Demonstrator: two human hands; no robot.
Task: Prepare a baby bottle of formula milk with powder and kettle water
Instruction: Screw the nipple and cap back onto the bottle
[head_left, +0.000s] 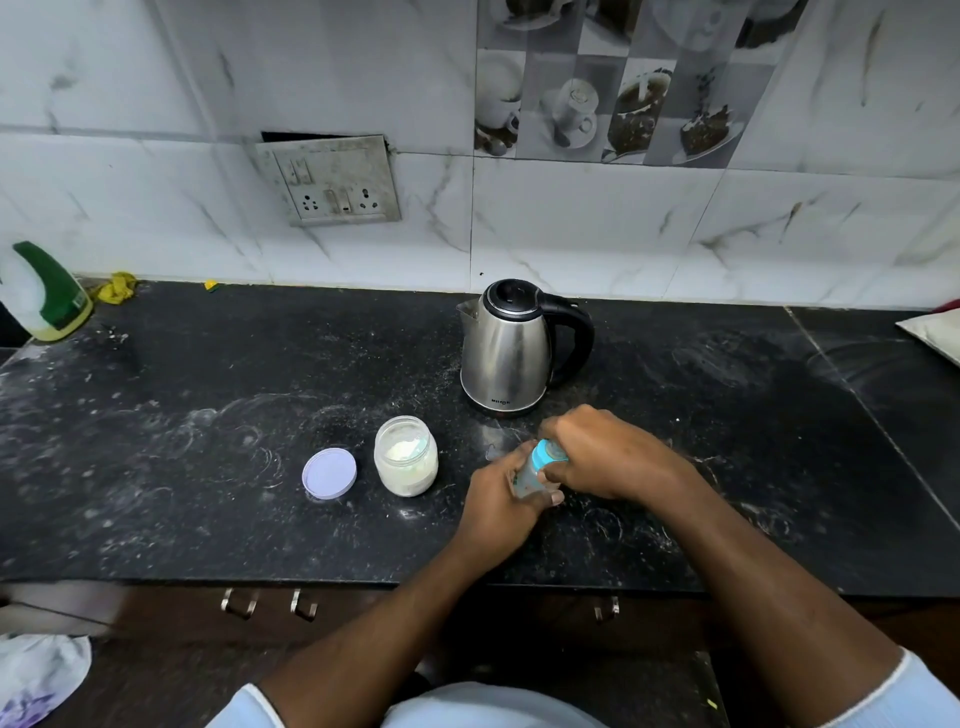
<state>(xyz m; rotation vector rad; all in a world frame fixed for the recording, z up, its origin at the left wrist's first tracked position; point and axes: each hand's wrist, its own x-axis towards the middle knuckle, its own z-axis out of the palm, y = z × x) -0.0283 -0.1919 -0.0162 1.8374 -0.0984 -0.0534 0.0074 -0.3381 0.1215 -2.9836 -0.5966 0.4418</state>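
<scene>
A small clear baby bottle (531, 475) with a blue collar (546, 453) stands on the black counter (208, 441). My left hand (501, 496) grips its body from the left. My right hand (602, 452) is curled over its blue top. Just left of the hands stands an open glass jar of white powder (406, 457), and its lilac lid (330, 474) lies flat beside it. Behind the hands sits a steel kettle (506, 348) with a black lid and handle, spout pointing left.
A green and white spray bottle (44, 293) stands at the far left by a yellow cloth (118, 287). A socket plate (332, 182) is on the tiled wall. Something pale (935, 332) lies at the right edge. Drawer handles (270, 604) sit below the counter front.
</scene>
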